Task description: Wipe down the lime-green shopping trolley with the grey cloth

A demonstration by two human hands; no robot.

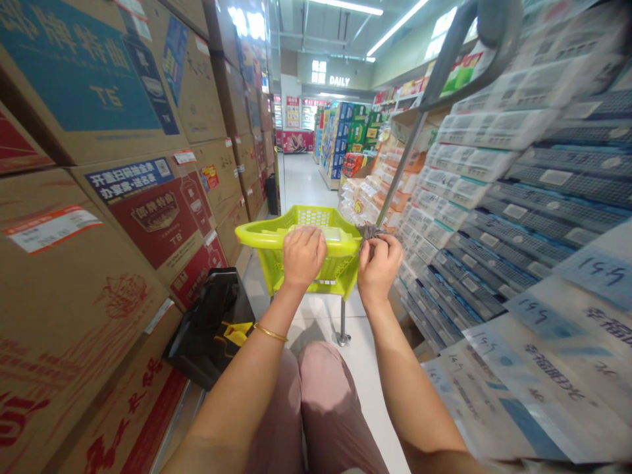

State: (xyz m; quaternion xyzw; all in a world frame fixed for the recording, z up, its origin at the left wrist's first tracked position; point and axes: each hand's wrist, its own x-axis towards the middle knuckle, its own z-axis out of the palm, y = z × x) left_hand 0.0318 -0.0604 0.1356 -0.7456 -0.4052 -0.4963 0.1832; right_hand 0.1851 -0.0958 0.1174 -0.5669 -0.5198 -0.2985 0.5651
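A lime-green plastic shopping basket [276, 263] on a metal stand stands in the aisle in front of me. My left hand [302, 255] is closed over its near rim, a gold bangle on the wrist. My right hand [379, 263] is closed at the basket's right corner, pinching a small dark piece where the long grey pull handle [402, 164] joins it. The handle runs up and to the right out of view. My knees in pink trousers [320, 401] are below.
Stacked brown cartons [123, 197] wall the left side, with a black bag [212, 322] on the floor at their foot. Packs of tissue [494, 217] with price tags fill the right. The white tiled aisle [301, 184] runs ahead toward more shelves.
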